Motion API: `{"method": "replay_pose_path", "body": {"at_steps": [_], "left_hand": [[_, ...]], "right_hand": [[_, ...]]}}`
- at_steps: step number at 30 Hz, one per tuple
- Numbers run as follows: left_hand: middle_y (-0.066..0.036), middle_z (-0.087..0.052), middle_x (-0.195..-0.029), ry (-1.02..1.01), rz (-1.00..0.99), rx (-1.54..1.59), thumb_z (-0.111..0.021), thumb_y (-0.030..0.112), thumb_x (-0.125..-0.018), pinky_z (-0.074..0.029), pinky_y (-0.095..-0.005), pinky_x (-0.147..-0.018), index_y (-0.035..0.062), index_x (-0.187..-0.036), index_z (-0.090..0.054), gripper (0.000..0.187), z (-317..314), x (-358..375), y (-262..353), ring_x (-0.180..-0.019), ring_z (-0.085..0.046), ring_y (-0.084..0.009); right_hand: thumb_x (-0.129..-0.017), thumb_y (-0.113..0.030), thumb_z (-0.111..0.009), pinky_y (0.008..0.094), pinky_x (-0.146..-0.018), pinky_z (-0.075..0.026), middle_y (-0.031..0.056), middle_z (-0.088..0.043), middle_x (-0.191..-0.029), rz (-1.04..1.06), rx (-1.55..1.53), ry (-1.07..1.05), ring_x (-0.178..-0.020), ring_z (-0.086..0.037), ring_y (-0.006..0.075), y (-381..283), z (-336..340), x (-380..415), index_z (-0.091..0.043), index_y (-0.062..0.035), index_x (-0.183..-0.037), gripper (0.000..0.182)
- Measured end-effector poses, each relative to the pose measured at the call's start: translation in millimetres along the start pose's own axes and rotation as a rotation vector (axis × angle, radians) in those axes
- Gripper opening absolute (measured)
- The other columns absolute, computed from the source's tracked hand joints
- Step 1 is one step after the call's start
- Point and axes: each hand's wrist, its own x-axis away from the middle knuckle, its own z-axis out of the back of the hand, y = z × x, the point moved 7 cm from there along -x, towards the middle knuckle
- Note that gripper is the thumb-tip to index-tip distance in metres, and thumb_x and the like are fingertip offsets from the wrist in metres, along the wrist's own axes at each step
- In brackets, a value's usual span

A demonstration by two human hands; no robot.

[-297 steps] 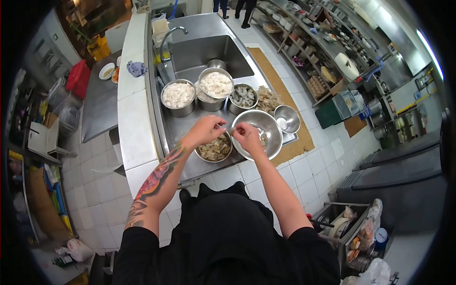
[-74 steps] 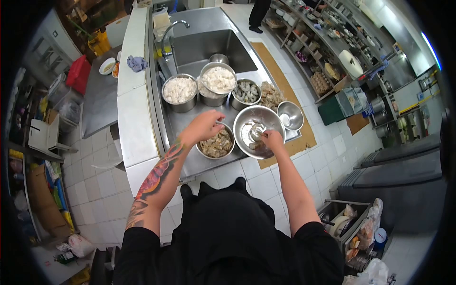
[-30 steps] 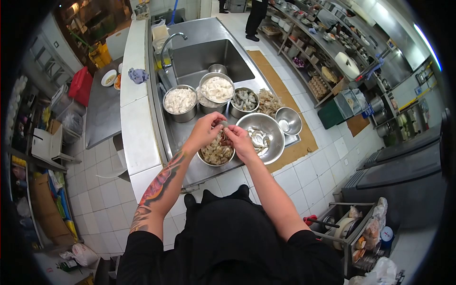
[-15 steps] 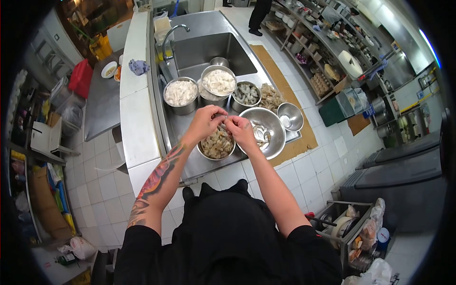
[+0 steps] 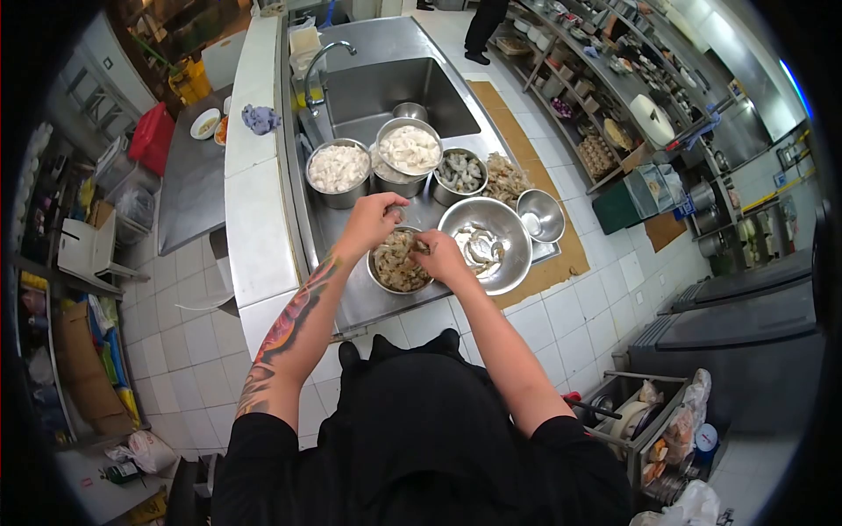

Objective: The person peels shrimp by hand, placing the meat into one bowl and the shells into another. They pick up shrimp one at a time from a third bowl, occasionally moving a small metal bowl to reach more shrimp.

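Observation:
My left hand [image 5: 375,221] is closed in a pinch on a small greyish shrimp [image 5: 399,213], just above a metal bowl. That bowl [image 5: 383,281] is full of brownish shrimp shells [image 5: 399,263]. Over its right side is my right hand [image 5: 441,257], fingers bent together at the shells; what they hold is hidden. To the right, a wide steel bowl [image 5: 517,273] has several shrimp [image 5: 482,249] at its bottom. A pot of grey shrimp [image 5: 460,172] stands behind it, beside a heap of brownish shrimp [image 5: 505,179].
Metal pots of whitish pieces [image 5: 339,168] stand at the back left, one bowl [image 5: 410,149] resting on another pot. A small steel bowl [image 5: 541,216] sits at the right edge. Behind are a sink [image 5: 438,96] and faucet [image 5: 314,79]. Another person's legs [image 5: 484,31] show farther off.
My hands have come apart from each other. The right hand has moved down to the shells, while the left stays raised with the shrimp. The view has shifted slightly.

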Motion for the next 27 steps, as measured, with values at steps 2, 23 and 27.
{"method": "replay_pose_path", "body": {"at_steps": [2,23,27], "left_hand": [[-0.011,-0.075,-0.089,-0.032,0.036,0.046,-0.067,0.000,-0.091,-0.057,-0.0309,-0.072,-0.0014,-0.112,-0.072,0.022,-1.1,-0.8,-0.7,-0.079,-0.073,-0.0154],[-0.007,-0.076,-0.092,-0.167,0.093,0.439,-0.072,0.005,-0.093,-0.058,-0.0253,-0.072,-0.0054,-0.113,-0.073,0.023,-18.5,1.7,6.5,-0.080,-0.071,-0.0103],[-0.008,-0.076,-0.091,-0.120,0.106,0.290,-0.072,0.006,-0.093,-0.059,-0.0255,-0.072,-0.0062,-0.112,-0.073,0.023,-17.0,6.8,15.5,-0.079,-0.071,-0.0105]], "right_hand": [[-0.089,-0.015,-0.073,0.0337,-0.075,-0.057,0.0180,-0.075,-0.090,-0.005,0.081,0.002,-0.085,-0.075,0.0220,0.7,-4.1,-0.3,-0.072,0.0010,-0.115,0.030],[-0.100,-0.010,-0.060,0.0253,-0.076,-0.059,0.0120,-0.076,-0.096,-0.366,-0.929,-0.004,-0.084,-0.074,0.0140,-22.8,15.2,-9.7,-0.067,0.0096,-0.118,0.027],[-0.100,-0.012,-0.060,0.0262,-0.075,-0.059,0.0129,-0.077,-0.096,-0.273,-0.449,0.006,-0.082,-0.074,0.0161,-37.4,28.4,-10.6,-0.066,0.0095,-0.120,0.030]]}}
